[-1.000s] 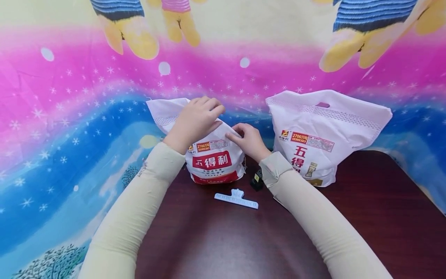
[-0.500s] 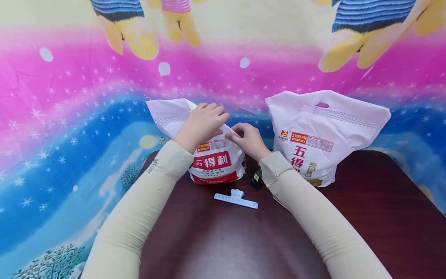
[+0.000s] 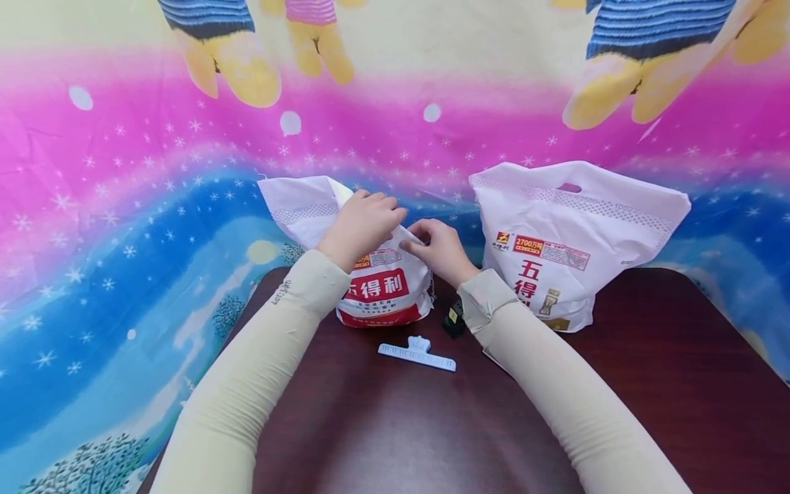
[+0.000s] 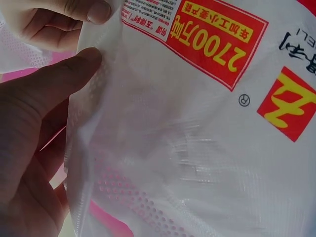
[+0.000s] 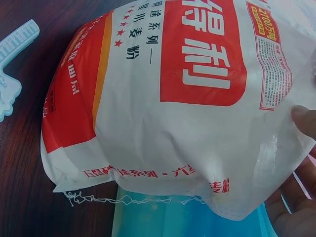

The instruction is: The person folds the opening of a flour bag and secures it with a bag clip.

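Note:
A white flour bag [image 3: 378,288] with red panels stands on the table, its top edge slanting down toward the right. My left hand [image 3: 365,226] lies across the upper part of the bag. In the left wrist view its thumb [image 4: 74,74] presses the front of the folded edge, with the fingers behind. My right hand [image 3: 441,248] pinches the bag's right upper edge, thumb in front and fingers behind. The right wrist view shows that thumb [image 5: 303,121] at the bag's side and a loose stitching thread [image 5: 133,199] along its bottom seam.
A pale blue ruler-shaped bag clip [image 3: 417,353] lies on the dark table [image 3: 395,425] in front of the bag. A small black object [image 3: 454,320] with a yellow label sits by my right wrist. A second flour bag [image 3: 568,240] stands at the right. A printed cloth [image 3: 154,137] hangs behind.
My left hand has moved right and slightly down along the bag's top, closer to the right hand. More of the bag's upper left flap shows. The right hand keeps its grip almost unmoved.

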